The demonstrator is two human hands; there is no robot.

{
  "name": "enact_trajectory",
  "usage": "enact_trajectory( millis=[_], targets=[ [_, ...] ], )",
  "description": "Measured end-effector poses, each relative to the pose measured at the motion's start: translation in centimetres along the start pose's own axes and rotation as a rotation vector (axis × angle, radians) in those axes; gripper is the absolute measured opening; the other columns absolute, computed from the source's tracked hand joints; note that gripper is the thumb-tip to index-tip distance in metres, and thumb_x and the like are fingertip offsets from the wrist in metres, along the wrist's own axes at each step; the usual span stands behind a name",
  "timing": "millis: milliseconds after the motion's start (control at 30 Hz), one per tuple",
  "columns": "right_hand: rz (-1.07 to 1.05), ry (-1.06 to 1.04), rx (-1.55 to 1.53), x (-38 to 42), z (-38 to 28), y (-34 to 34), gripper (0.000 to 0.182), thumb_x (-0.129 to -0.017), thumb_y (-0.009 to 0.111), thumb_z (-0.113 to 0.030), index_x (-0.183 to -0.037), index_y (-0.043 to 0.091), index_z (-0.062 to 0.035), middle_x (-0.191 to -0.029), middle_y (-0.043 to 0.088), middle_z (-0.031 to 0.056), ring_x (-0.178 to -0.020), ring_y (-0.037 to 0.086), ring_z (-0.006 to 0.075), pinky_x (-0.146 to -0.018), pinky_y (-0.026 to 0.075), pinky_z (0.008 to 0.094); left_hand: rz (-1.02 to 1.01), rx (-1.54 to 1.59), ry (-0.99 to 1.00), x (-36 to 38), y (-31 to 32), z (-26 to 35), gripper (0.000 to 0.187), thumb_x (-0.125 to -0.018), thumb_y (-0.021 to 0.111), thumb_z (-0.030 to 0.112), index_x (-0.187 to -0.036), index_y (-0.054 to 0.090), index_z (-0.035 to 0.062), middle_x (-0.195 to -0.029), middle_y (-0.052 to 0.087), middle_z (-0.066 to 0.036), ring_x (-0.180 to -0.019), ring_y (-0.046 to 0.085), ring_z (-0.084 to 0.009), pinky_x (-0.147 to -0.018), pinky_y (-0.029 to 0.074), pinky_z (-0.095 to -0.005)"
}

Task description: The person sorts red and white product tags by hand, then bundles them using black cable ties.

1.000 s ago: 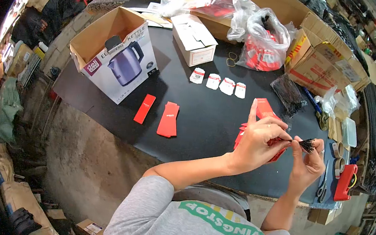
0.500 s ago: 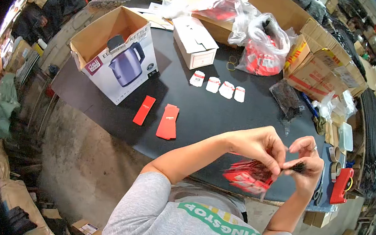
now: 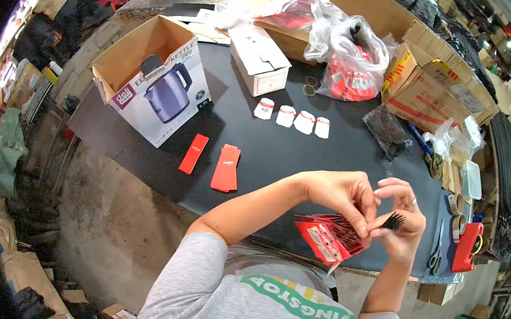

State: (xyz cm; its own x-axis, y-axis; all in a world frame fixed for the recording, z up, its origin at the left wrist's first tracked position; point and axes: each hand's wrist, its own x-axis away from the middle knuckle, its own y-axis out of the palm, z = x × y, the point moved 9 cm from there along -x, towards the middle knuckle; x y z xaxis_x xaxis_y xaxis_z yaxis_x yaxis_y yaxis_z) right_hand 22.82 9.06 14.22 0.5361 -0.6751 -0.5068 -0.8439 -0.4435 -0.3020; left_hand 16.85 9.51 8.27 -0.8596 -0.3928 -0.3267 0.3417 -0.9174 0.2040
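A bundle of red tags (image 3: 322, 238) with dark strings hangs over the near edge of the table, below my hands. My left hand (image 3: 348, 197) pinches the gathered strings just above the tags. Close against it, my right hand (image 3: 403, 228) is closed on the same strings, whose black tuft of ends (image 3: 393, 221) fans out over its fingers. Its upper fingers are raised and bent. Exactly where each fingertip grips is hard to see. To the left lie a fanned stack of red cards (image 3: 226, 169) and a narrower red card stack (image 3: 194, 153).
A kettle box (image 3: 168, 97) stands open at the left, near a long white box (image 3: 259, 60). Several small white tag piles (image 3: 285, 116) lie mid-table. Behind are a plastic bag of red tags (image 3: 354, 76) and a cardboard box (image 3: 436, 97). Scissors (image 3: 437, 250) and a red tape dispenser (image 3: 468, 247) lie right.
Both hands have shifted slightly left with the bundle. The red tags have swung and now hang more spread, and the black tuft shows more clearly. The view has tilted a little.
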Motion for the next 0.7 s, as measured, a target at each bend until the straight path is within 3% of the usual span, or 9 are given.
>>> enact_trajectory(
  millis=[33, 67, 133, 167, 400, 533, 633, 700],
  targets=[
    [0.083, -0.040, 0.068, -0.2, -0.7, -0.3, 0.017, -0.059, 0.080, -0.015, -0.069, 0.070, -0.0068, -0.095, 0.063, 0.0100, -0.101, 0.053, 0.0278, -0.088, 0.039, 0.0406, 0.058, 0.041, -0.079, 0.3, -0.5, 0.1, 0.012, -0.075, 0.075, 0.013, -0.081, 0.072, 0.0037, -0.092, 0.070, -0.007, -0.091, 0.065, -0.0153, -0.102, 0.036, -0.0394],
    [0.079, -0.043, 0.064, -0.2, -0.9, -0.3, 0.017, -0.059, 0.080, -0.015, -0.069, 0.070, -0.0068, -0.095, 0.063, 0.0100, -0.101, 0.053, 0.0278, -0.088, 0.039, 0.0406, 0.063, 0.039, -0.078, 0.6, -0.4, 0.4, 0.012, -0.075, 0.075, 0.013, -0.081, 0.072, 0.0037, -0.092, 0.070, -0.007, -0.091, 0.065, -0.0153, -0.102, 0.036, -0.0394],
    [0.205, -0.054, 0.422, 0.0, -1.6, -1.3, 0.017, -0.060, 0.080, -0.013, -0.069, 0.068, -0.0053, -0.086, 0.064, 0.0060, -0.096, 0.054, 0.0260, -0.085, 0.041, 0.0401, 0.372, -0.469, 0.102, 1.6, -2.7, 3.1, 0.014, -0.072, 0.077, 0.019, -0.082, 0.074, 0.0100, -0.095, 0.070, -0.007, -0.093, 0.065, -0.0169, -0.109, 0.016, -0.0556],
    [0.262, -0.081, 0.462, 0.0, -2.1, -1.3, 0.018, -0.062, 0.080, -0.010, -0.068, 0.065, -0.0047, -0.077, 0.061, 0.0027, -0.089, 0.055, 0.0238, -0.084, 0.041, 0.0402, 0.443, -0.524, 0.141, 1.9, -3.2, 3.2, 0.017, -0.069, 0.079, 0.023, -0.083, 0.074, 0.0141, -0.096, 0.070, -0.008, -0.097, 0.064, -0.0199, -0.106, 0.005, -0.0644],
    [0.407, -0.095, 0.512, 0.4, -1.8, -2.1, 0.024, -0.060, 0.081, -0.002, -0.063, 0.057, -0.0039, -0.074, 0.057, 0.0047, -0.081, 0.056, 0.0213, -0.086, 0.042, 0.0403, 0.736, -0.927, 0.308, 3.0, -1.2, 5.5, 0.023, -0.066, 0.080, 0.023, -0.084, 0.070, 0.0127, -0.090, 0.070, -0.003, -0.102, 0.062, -0.0196, -0.107, 0.005, -0.0647],
    [0.462, -0.078, 0.448, 0.5, -1.4, -2.4, 0.027, -0.061, 0.081, -0.002, -0.063, 0.055, -0.0030, -0.075, 0.056, 0.0066, -0.080, 0.056, 0.0211, -0.086, 0.043, 0.0400, 0.840, -0.985, 0.325, 2.9, -1.2, 4.8, 0.019, -0.069, 0.077, 0.019, -0.084, 0.069, 0.0121, -0.089, 0.070, -0.001, -0.104, 0.061, -0.0184, -0.107, 0.006, -0.0642],
    [0.427, -0.080, 0.443, 0.5, -1.3, -2.2, 0.031, -0.061, 0.082, -0.002, -0.063, 0.051, -0.0028, -0.081, 0.057, 0.0071, -0.084, 0.055, 0.0202, -0.085, 0.043, 0.0379, 0.836, -0.947, 0.320, 2.8, -1.3, 4.3, 0.016, -0.071, 0.074, 0.015, -0.085, 0.069, 0.0114, -0.091, 0.069, -0.001, -0.103, 0.061, -0.0182, -0.107, 0.006, -0.0644],
    [0.427, 0.063, 0.245, 0.6, -0.3, -2.4, 0.023, -0.063, 0.081, -0.006, -0.069, 0.060, -0.0014, -0.095, 0.059, 0.0094, -0.090, 0.055, 0.0204, -0.086, 0.043, 0.0366, 0.823, -0.889, 0.300, 2.8, -1.2, 4.3, 0.014, -0.072, 0.073, 0.014, -0.086, 0.070, 0.0116, -0.092, 0.069, -0.001, -0.102, 0.061, -0.0181, -0.107, 0.006, -0.0642]
  ],
)
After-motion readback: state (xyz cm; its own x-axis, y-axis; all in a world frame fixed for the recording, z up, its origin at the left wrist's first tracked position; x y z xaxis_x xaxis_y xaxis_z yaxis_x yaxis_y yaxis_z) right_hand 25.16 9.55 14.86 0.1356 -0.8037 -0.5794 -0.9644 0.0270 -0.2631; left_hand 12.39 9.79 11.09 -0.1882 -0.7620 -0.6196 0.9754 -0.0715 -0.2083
